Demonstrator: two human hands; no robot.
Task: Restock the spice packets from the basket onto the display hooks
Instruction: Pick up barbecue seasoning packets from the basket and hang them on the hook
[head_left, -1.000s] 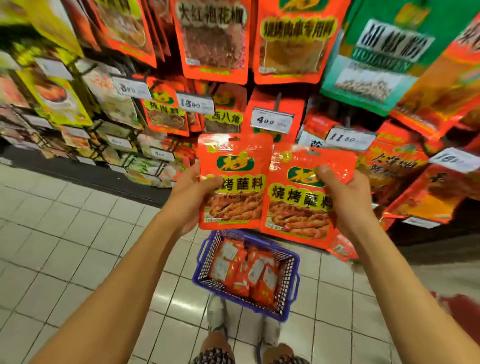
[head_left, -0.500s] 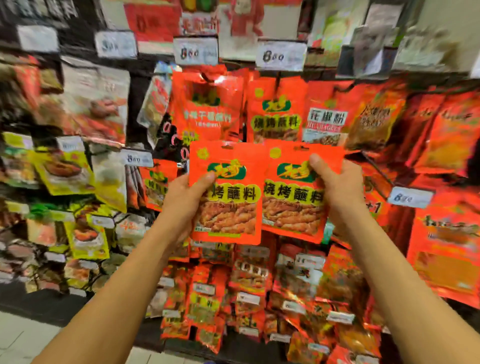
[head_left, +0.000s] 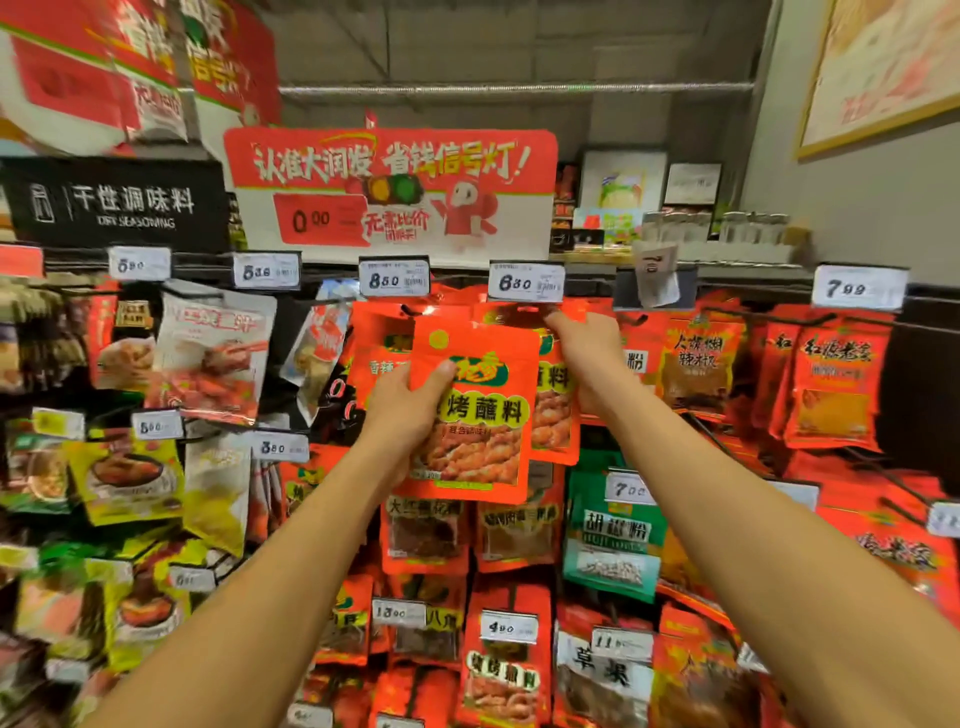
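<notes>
My left hand (head_left: 410, 405) grips an orange spice packet (head_left: 475, 415) by its left edge, held upright in front of the display. My right hand (head_left: 587, 353) holds a second, matching orange packet (head_left: 558, 410) by its top corner, raised to the hook under the 6.30 price tag (head_left: 525, 282). That second packet sits partly behind the first one. The hook itself is hidden behind the packets and my fingers. The basket is out of view.
Hanging packets fill the wall: white and yellow ones (head_left: 208, 353) at the left, orange ones (head_left: 826, 384) at the right, a green packet (head_left: 613, 540) below. A red promotional sign (head_left: 389, 192) tops the display. Price tags stick out on hook ends.
The view has swung up from the floor and basket to the top row. Both hands have risen, and the right packet has moved behind the left one, up to the hook.
</notes>
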